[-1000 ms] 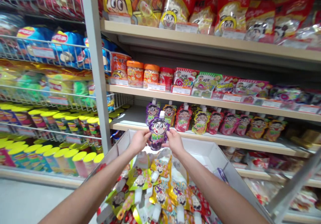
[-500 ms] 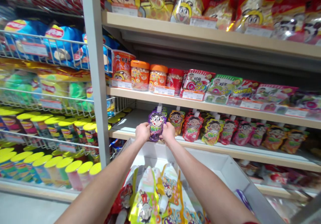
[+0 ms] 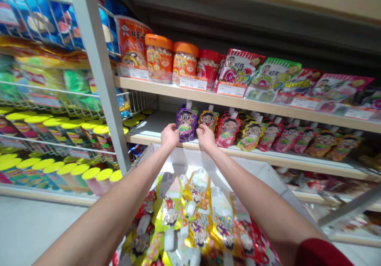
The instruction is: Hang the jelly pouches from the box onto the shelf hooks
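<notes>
A purple jelly pouch (image 3: 186, 124) with a cartoon face and a white spout stands upright on the lower shelf, at the left end of a row of pouches. At its left edge is my left hand (image 3: 170, 136), fingers bent and loosely apart, not closed round it; I cannot tell whether the fingertips touch it. My right hand (image 3: 206, 137) is a little to the right of the pouch, holding nothing, with its fingers curled loosely. Just behind that hand stands an orange pouch (image 3: 210, 119), and a red pouch (image 3: 228, 130) is to its right.
Below my hands, a white-walled box (image 3: 238, 159) holds many yellow and red pouches (image 3: 169, 210). Above are orange-lidded jars (image 3: 159, 59) and candy bags (image 3: 239, 67) on a shelf. A grey post (image 3: 99, 71) and wire racks with yellow-lidded cans (image 3: 73, 124) are at left.
Both hands were holding the purple pouch by its sides; now it stands on the shelf and my hands have come apart from it. The view has tilted down and closer.
</notes>
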A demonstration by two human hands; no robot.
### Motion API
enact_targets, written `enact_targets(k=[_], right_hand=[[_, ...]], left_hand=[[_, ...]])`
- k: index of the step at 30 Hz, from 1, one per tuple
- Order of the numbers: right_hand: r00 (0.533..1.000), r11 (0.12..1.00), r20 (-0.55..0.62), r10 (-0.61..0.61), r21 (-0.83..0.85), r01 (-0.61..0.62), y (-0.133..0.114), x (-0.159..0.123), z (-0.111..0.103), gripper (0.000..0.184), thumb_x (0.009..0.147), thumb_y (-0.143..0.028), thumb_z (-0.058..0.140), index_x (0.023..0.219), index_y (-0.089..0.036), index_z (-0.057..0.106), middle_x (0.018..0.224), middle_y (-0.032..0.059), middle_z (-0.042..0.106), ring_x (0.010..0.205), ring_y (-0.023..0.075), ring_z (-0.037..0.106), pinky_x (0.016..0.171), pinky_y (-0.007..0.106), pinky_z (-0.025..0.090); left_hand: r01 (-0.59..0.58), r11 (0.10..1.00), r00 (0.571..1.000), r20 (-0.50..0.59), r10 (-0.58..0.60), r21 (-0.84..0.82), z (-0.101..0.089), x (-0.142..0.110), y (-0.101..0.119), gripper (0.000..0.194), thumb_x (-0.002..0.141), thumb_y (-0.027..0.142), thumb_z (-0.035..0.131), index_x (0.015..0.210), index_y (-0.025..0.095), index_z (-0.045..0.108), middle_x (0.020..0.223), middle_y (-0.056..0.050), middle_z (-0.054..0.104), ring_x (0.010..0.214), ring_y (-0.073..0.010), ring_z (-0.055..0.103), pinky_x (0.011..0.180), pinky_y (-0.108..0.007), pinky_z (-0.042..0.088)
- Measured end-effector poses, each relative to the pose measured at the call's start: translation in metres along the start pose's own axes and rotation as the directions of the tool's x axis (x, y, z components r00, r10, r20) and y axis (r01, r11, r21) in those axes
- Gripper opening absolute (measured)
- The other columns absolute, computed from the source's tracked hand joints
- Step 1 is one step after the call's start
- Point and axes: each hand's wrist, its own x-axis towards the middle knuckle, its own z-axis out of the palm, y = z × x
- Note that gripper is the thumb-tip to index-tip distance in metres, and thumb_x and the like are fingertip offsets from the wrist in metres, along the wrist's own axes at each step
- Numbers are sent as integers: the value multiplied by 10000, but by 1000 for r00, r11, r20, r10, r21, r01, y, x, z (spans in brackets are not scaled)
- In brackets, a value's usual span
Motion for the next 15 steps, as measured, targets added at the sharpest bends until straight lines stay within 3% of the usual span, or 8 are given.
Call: enact_targets(k=[3,7,11,15], right_hand=[[995,998,74,-66,22,65,15,-31,-38,280,716,-167,412,977,-125,506,982,74,575,885,127,531,797,251,383],[988,996,152,-41,-71,53,45,-79,-93,261,708,-123,405,935,-139,533,953,57,592,869,124,540,804,272,387],[961,972,274,-26,-218,88,71,-122,-138,273,710,-128,403,943,-139,546,958,63,594,875,132,539,799,266,391],[927,868,373,21,-467,168,89,-148,-168,294,707,-146,416,965,-127,556,980,82,589,906,159,527,805,259,376]], left_hand=[[-21,996,998,54,26,-89,10,-34,9,320,692,166,457,1007,137,506,904,-77,591,658,-103,564,626,-211,414],[-93,981,959,248,134,-171,33,-97,31,293,670,157,483,956,133,541,867,-62,595,677,-112,552,661,-244,416],[-225,965,865,430,260,-131,51,-162,49,290,661,167,490,943,146,556,912,-62,596,777,-140,540,733,-266,403],[-361,932,750,581,316,-40,61,-205,46,312,675,181,456,973,159,547,967,-63,586,851,-158,527,770,-259,388]])
